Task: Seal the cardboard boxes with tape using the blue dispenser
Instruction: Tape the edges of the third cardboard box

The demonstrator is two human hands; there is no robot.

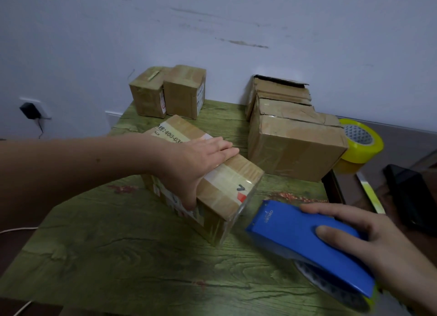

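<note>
**Taping tip: hold the strip tight over the end**

The box (234, 173) sits mid-table (118, 244), with the blue dispenser (295, 233) just off its near end and what looks like clear tape stretched between them. The right hand (378, 240) wraps around the dispenser while the left hand (196, 162) presses flat on top. Probably best to pull taut down the end face, then tear. A yellow roll (361, 145) sits at the right edge.

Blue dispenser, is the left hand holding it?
No, the right hand grips the blue dispenser, while the left hand rests flat on top of the box.
</note>
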